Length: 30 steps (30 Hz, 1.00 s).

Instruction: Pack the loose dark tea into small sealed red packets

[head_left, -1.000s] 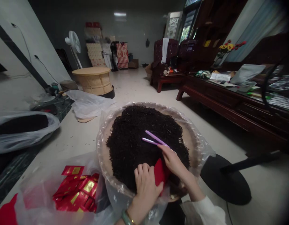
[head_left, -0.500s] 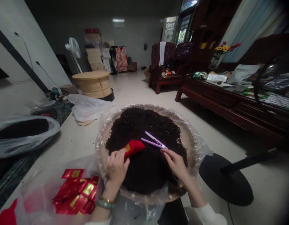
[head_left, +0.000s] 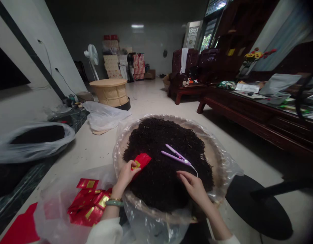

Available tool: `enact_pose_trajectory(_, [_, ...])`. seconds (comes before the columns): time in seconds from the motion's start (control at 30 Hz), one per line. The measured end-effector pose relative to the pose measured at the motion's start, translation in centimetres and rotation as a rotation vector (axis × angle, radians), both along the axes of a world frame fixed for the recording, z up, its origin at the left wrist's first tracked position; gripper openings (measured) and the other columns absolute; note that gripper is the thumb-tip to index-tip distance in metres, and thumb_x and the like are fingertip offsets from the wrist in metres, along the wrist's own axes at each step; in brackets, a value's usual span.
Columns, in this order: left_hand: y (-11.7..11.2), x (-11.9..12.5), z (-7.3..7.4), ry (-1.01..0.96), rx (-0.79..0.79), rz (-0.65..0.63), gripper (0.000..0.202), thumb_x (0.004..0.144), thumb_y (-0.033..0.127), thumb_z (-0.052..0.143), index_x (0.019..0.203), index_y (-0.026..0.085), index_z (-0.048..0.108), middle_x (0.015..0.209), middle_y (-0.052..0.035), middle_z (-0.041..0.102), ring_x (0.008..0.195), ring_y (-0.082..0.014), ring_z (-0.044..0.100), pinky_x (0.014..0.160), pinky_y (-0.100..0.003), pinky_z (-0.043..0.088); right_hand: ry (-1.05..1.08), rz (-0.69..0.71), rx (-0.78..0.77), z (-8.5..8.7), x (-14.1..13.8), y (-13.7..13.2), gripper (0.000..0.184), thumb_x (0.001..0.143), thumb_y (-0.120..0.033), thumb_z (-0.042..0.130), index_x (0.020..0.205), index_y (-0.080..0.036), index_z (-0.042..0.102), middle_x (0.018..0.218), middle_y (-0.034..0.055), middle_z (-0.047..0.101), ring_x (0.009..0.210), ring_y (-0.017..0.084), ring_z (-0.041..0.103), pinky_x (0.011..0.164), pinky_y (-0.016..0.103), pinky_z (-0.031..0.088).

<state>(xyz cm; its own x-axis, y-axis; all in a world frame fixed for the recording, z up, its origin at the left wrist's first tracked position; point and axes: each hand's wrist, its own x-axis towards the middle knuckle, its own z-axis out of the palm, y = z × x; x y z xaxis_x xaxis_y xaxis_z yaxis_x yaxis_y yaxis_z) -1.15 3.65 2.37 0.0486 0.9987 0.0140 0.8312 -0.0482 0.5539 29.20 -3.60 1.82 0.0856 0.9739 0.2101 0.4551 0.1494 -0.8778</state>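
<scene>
My left hand [head_left: 126,176] is closed on a small red foil packet [head_left: 143,160] with a gold patch, held above the left side of a heap of dark, dry tea leaves [head_left: 166,135]. A purple mini hair straightener [head_left: 176,156] lies on the heap, its two arms spread and its white cord running down to the right. Just below it, my right hand [head_left: 193,186] hovers over the leaves, touching neither the straightener nor the packet; its fingers are slightly bent and appear to hold nothing. The leaves rest in a round woven tray [head_left: 217,152] lined with clear plastic.
Several red packets [head_left: 86,206] lie on a plastic bag at the lower left. An open bag of dark leaves [head_left: 39,134] stands farther left. A black round stand base [head_left: 258,206] is close on the right. Beyond are a round wooden table [head_left: 109,91] and a long dark wood table [head_left: 237,108].
My right hand has let go of the straightener, which now lies on the leaves. My left hand still holds the red packet, now tilted more upward. The whole view has shifted left.
</scene>
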Motion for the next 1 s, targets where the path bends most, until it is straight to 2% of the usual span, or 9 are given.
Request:
enact_pose_trajectory(0.17, [0.4, -0.8, -0.3, -0.043, 0.030, -0.021, 0.040, 0.081, 0.026, 0.064, 0.119, 0.017, 0.056, 0.113, -0.0117, 0.070, 0.104, -0.0238, 0.066, 0.087, -0.034, 0.050, 0.041, 0.007, -0.033, -0.5, -0.5, -0.5, 0.031, 0.084, -0.044, 0.056, 0.094, -0.022, 0.075, 0.092, 0.0092, 0.077, 0.082, 0.027, 0.072, 0.078, 0.043, 0.058])
enact_pose_trajectory(0.27, [0.4, -0.6, -0.2, -0.028, 0.061, -0.042, 0.048, 0.071, 0.024, 0.073, 0.117, 0.017, 0.061, 0.111, -0.0120, 0.070, 0.104, -0.0263, 0.065, 0.092, -0.037, 0.048, 0.066, 0.003, -0.024, -0.7, -1.1, -0.7, 0.026, 0.081, -0.041, 0.058, 0.091, -0.023, 0.075, 0.090, 0.0089, 0.076, 0.083, 0.028, 0.071, 0.077, 0.042, 0.056])
enact_pose_trajectory(0.4, [0.2, -0.1, 0.1, 0.010, 0.111, -0.038, 0.035, 0.070, 0.021, 0.073, 0.105, 0.018, 0.068, 0.106, -0.0108, 0.070, 0.102, -0.0266, 0.063, 0.092, -0.040, 0.047, 0.123, -0.091, 0.002, -0.9, -1.9, -0.7, 0.019, 0.068, -0.033, 0.066, 0.082, -0.024, 0.074, 0.070, 0.0033, 0.064, 0.065, 0.022, 0.061, 0.062, 0.035, 0.052])
enact_pose_trajectory(0.5, [0.1, 0.1, 0.1, 0.027, 0.109, -0.028, 0.027, 0.075, 0.019, 0.068, 0.102, 0.018, 0.070, 0.098, -0.0088, 0.071, 0.093, -0.0233, 0.066, 0.086, -0.035, 0.049, 0.480, -0.130, -0.117, -0.7, -2.4, -0.8, 0.012, 0.060, -0.024, 0.069, 0.072, -0.024, 0.069, 0.055, -0.0045, 0.046, 0.052, 0.014, 0.046, 0.053, 0.029, 0.044])
enact_pose_trajectory(0.63, [0.2, 0.0, 0.4, 0.036, 0.086, -0.039, 0.020, 0.078, 0.021, 0.065, 0.096, 0.018, 0.072, 0.090, -0.0072, 0.072, 0.082, -0.0216, 0.068, 0.079, -0.032, 0.051, 1.065, -0.024, -0.236, 0.7, -3.2, -1.2, 0.021, 0.056, -0.018, 0.070, 0.074, -0.022, 0.062, 0.062, -0.0052, 0.045, 0.054, 0.011, 0.043, 0.057, 0.028, 0.046])
enact_pose_trajectory(0.73, [0.4, 0.0, 0.5, 0.028, 0.097, -0.046, 0.034, 0.076, 0.027, 0.069, 0.108, 0.016, 0.068, 0.103, -0.0108, 0.071, 0.094, -0.0251, 0.067, 0.086, -0.035, 0.050, 1.480, 0.102, -0.328, 2.0, -3.9, -1.4, 0.032, 0.049, -0.007, 0.068, 0.077, -0.021, 0.062, 0.064, -0.0061, 0.043, 0.053, 0.008, 0.041, 0.060, 0.026, 0.049])
enact_pose_trajectory(0.83, [0.7, 0.0, 0.3, 0.018, 0.101, -0.031, 0.051, 0.074, 0.030, 0.072, 0.121, 0.014, 0.060, 0.116, -0.0146, 0.067, 0.105, -0.0286, 0.064, 0.092, -0.038, 0.048, 1.620, 0.149, -0.376, 2.9, -4.6, -1.6, 0.033, 0.052, -0.005, 0.068, 0.080, -0.020, 0.062, 0.063, -0.0070, 0.040, 0.052, 0.007, 0.038, 0.060, 0.024, 0.050])
enact_pose_trajectory(1.0, [1.6, -0.4, -0.5, 0.004, 0.050, -0.017, 0.048, 0.072, 0.034, 0.072, 0.116, 0.015, 0.064, 0.108, -0.0121, 0.070, 0.098, -0.0285, 0.067, 0.086, -0.037, 0.051, 1.617, 0.172, -0.386, 3.3, -5.1, -1.7, 0.039, 0.056, -0.003, 0.074, 0.087, -0.022, 0.060, 0.068, -0.0067, 0.041, 0.057, 0.008, 0.044, 0.060, 0.022, 0.050])
